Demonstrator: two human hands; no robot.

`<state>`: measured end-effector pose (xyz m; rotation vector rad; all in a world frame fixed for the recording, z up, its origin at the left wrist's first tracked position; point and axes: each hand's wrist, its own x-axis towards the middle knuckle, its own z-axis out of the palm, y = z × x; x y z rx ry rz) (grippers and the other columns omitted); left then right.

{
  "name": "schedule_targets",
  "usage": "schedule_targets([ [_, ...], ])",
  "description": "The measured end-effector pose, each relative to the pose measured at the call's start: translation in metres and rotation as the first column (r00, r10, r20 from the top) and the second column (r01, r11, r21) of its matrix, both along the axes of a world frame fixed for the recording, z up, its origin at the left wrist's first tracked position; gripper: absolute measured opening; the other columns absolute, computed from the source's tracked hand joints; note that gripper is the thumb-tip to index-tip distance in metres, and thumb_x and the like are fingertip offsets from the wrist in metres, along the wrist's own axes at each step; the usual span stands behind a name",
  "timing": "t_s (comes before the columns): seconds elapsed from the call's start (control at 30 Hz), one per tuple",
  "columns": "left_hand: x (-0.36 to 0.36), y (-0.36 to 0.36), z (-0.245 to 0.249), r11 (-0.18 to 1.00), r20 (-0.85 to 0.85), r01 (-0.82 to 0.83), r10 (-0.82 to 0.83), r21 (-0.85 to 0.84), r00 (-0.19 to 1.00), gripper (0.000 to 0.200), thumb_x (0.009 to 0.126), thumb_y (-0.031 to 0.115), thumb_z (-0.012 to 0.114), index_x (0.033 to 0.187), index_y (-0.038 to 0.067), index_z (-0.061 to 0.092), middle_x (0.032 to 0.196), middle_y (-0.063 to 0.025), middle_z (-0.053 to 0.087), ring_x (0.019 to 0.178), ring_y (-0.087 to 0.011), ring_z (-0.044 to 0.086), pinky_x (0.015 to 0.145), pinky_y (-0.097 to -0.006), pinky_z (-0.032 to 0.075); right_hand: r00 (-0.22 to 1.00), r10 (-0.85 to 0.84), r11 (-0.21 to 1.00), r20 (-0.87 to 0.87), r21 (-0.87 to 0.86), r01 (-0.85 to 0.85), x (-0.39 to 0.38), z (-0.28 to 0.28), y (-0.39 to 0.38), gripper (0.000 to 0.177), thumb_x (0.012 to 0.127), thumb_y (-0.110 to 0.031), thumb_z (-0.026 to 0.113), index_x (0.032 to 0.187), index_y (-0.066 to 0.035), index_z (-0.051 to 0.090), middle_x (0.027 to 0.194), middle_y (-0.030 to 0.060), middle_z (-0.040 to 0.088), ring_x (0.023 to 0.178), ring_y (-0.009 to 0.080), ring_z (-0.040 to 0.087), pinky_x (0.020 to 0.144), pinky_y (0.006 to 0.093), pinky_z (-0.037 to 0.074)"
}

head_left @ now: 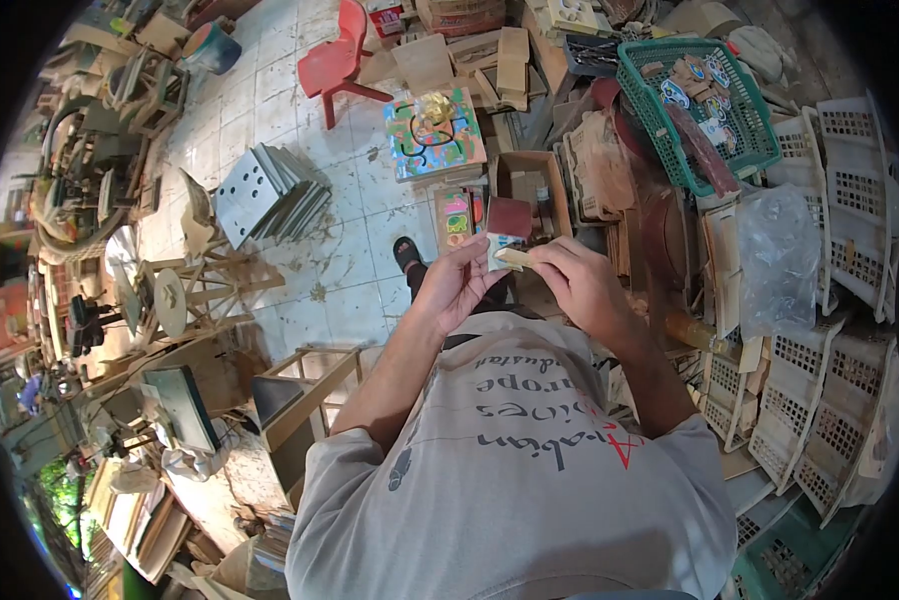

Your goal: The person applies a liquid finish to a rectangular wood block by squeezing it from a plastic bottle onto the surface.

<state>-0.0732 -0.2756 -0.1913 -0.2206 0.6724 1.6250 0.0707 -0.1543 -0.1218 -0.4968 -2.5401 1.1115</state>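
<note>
Near the middle of the head view, my left hand (455, 285) holds a small flat piece (498, 250) with white and blue on it, its fingers at the left edge. My right hand (582, 287) pinches a short, light wooden stick (515, 258), whose tip lies over the small piece. A dark red block (510, 217) is just beyond the hands, in front of an open cardboard box (515, 165). Colourful small boards (457, 218) lie left of the block.
A green basket (755, 135) with painted pieces stands at the upper right. Further off are a red chair (337, 62), a colourful board stack (435, 135) and grey panels with holes (260, 195). White crates (805, 400) line the right side. A wooden frame (315, 405) stands lower left.
</note>
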Motion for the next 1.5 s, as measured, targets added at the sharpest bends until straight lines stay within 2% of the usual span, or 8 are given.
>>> schedule_targets([
  [0.57, -0.001, 0.0, -0.003, 0.986, -0.076, 0.133, -0.141, -0.104, 0.987, 0.027, 0.091, 0.008, 0.039, 0.113, -0.007, 0.044, 0.102, -0.0136, 0.057, 0.091, -0.0173, 0.06, 0.083, -0.0278, 0.052, 0.998, -0.042, 0.993, 0.05, 0.108, 0.037, 0.004, -0.01, -0.002, 0.015, 0.076, -0.002, 0.058, 0.09, -0.003, 0.057, 0.079, 0.011, 0.054, 0.072, 0.0309, 0.056, 0.061, 0.0378, 0.046],
  [0.67, -0.004, -0.001, -0.009, 0.984, -0.052, 0.171, -0.168, 0.048, 0.984, 0.027, 0.091, 0.008, 0.039, 0.112, -0.007, 0.045, 0.102, -0.0144, 0.058, 0.092, -0.0179, 0.06, 0.082, -0.0268, 0.052, 1.0, -0.012, 0.994, 0.016, 0.111, 0.01, 0.003, -0.014, -0.003, 0.013, 0.076, -0.003, 0.058, 0.088, -0.002, 0.057, 0.079, 0.0112, 0.055, 0.072, 0.0308, 0.057, 0.061, 0.0377, 0.046],
  [0.97, 0.0, 0.009, 0.008, 0.986, -0.007, 0.126, -0.127, -0.108, 0.992, 0.024, 0.089, 0.006, 0.041, 0.108, -0.005, 0.05, 0.1, -0.0135, 0.06, 0.086, -0.0183, 0.062, 0.075, -0.0246, 0.053, 0.999, -0.028, 0.984, 0.029, 0.177, 0.023, 0.002, -0.008, 0.003, 0.007, 0.074, -0.001, 0.055, 0.081, 0.0, 0.055, 0.076, 0.0132, 0.051, 0.071, 0.033, 0.055, 0.06, 0.0406, 0.044],
  [1.13, -0.011, 0.003, -0.008, 0.973, -0.196, 0.172, -0.201, -0.156, 0.96, 0.024, 0.088, 0.009, 0.042, 0.106, -0.003, 0.052, 0.098, -0.0082, 0.059, 0.09, -0.0142, 0.06, 0.079, -0.025, 0.051, 0.992, 0.03, 0.994, 0.119, 0.096, -0.042, 0.02, -0.007, 0.018, 0.008, 0.078, -0.005, 0.055, 0.085, -0.003, 0.057, 0.08, 0.0118, 0.054, 0.077, 0.0318, 0.054, 0.064, 0.0382, 0.044],
  [1.23, -0.024, 0.003, -0.009, 0.979, -0.309, 0.094, -0.147, -0.18, 0.94, 0.023, 0.09, 0.015, 0.044, 0.106, 0.002, 0.055, 0.08, -0.0001, 0.06, 0.063, -0.0086, 0.056, 0.054, -0.0192, 0.046, 0.981, -0.054, 0.994, 0.189, 0.104, 0.035, 0.038, -0.004, 0.032, 0.008, 0.078, -0.007, 0.055, 0.084, -0.003, 0.059, 0.078, 0.0116, 0.054, 0.076, 0.0308, 0.054, 0.065, 0.0383, 0.044],
  [1.3, -0.028, 0.008, 0.01, 0.976, -0.442, 0.031, -0.126, -0.216, 0.888, 0.022, 0.089, 0.016, 0.046, 0.105, 0.003, 0.055, 0.074, 0.0023, 0.055, 0.063, -0.0089, 0.055, 0.053, -0.0202, 0.043, 0.974, -0.165, 0.982, 0.156, 0.121, 0.147, 0.052, 0.003, 0.042, 0.01, 0.077, -0.009, 0.057, 0.085, -0.003, 0.06, 0.078, 0.0118, 0.057, 0.075, 0.03, 0.055, 0.065, 0.0364, 0.045],
  [1.37, -0.033, 0.009, 0.014, 0.96, -0.448, -0.125, -0.001, -0.252, 0.894, 0.023, 0.088, 0.013, 0.049, 0.107, 0.0, 0.052, 0.077, 0.0003, 0.054, 0.071, -0.0105, 0.055, 0.074, -0.0295, 0.05, 0.955, -0.257, 0.963, 0.151, -0.037, 0.265, 0.072, 0.027, 0.054, 0.014, 0.078, -0.011, 0.06, 0.089, -0.003, 0.061, 0.082, 0.0122, 0.06, 0.076, 0.0259, 0.058, 0.067, 0.0314, 0.046],
  [1.5, -0.044, 0.004, 0.005, 0.957, -0.479, -0.121, -0.022, -0.265, 0.877, 0.022, 0.089, 0.009, 0.046, 0.108, -0.003, 0.05, 0.081, -0.0008, 0.055, 0.074, -0.0123, 0.058, 0.084, -0.0365, 0.049, 0.741, -0.671, 0.702, 0.044, -0.286, 0.652, 0.129, 0.026, 0.081, 0.02, 0.082, -0.007, 0.058, 0.101, 0.001, 0.058, 0.085, 0.0055, 0.062, 0.078, 0.009, 0.057, 0.07, 0.0233, 0.045],
])
